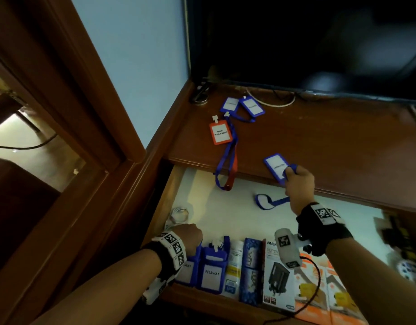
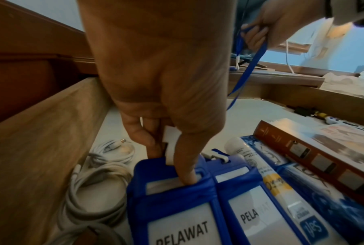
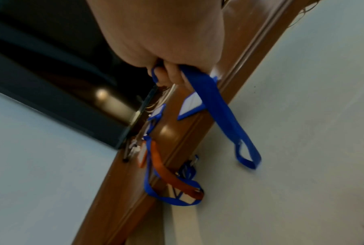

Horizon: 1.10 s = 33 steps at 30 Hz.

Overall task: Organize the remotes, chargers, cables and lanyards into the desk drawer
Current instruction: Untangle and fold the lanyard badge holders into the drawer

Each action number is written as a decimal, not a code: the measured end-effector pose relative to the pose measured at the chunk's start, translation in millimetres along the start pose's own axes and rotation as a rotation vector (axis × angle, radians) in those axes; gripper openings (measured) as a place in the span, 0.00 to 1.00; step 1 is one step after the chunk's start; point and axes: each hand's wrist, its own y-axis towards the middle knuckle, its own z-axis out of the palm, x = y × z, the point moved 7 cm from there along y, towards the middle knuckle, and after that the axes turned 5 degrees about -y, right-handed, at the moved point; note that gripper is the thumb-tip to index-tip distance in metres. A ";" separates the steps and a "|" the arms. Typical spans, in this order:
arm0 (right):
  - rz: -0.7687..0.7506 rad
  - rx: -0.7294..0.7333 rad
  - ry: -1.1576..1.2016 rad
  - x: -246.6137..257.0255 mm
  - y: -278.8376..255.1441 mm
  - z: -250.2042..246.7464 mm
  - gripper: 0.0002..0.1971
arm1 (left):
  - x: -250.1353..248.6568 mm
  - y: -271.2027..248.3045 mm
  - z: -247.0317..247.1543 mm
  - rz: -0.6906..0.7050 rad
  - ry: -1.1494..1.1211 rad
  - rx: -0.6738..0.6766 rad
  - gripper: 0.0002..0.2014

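My right hand (image 1: pixel 296 181) grips a blue badge holder (image 1: pixel 276 166) at the desk's front edge; its blue strap (image 3: pixel 223 116) dangles over the open drawer (image 1: pixel 225 207). My left hand (image 2: pixel 170 149) pinches the white clip of a blue "PELAWAT" badge holder (image 2: pixel 177 212) at the drawer's front left, thumb pressed on its top. A second blue badge holder (image 2: pixel 250 207) lies beside it. On the desk top lie an orange badge holder (image 1: pixel 220 133) with blue and orange straps hanging over the edge, and two more blue badge holders (image 1: pixel 243 106).
Coiled white cables (image 2: pixel 97 169) lie in the drawer's left corner. Boxed items, a tube and charger packs (image 1: pixel 279 275) line the drawer's front. A remote (image 2: pixel 344 123) lies at the drawer's right. A dark TV (image 1: pixel 307 43) stands at the back of the desk.
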 end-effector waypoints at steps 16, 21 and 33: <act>-0.163 0.418 -0.118 107.8 -70.5 -35.7 0.21 | -63.5 -46.6 -185.4 0.362 -0.780 -0.740 0.17; -0.310 0.557 -0.288 145.5 -92.1 -44.2 0.13 | -112.4 -44.3 -206.7 0.522 -0.867 -0.521 0.36; -0.327 0.511 -0.273 139.2 -91.8 -85.7 0.15 | -154.0 -41.3 -188.7 0.664 -0.872 -0.146 0.10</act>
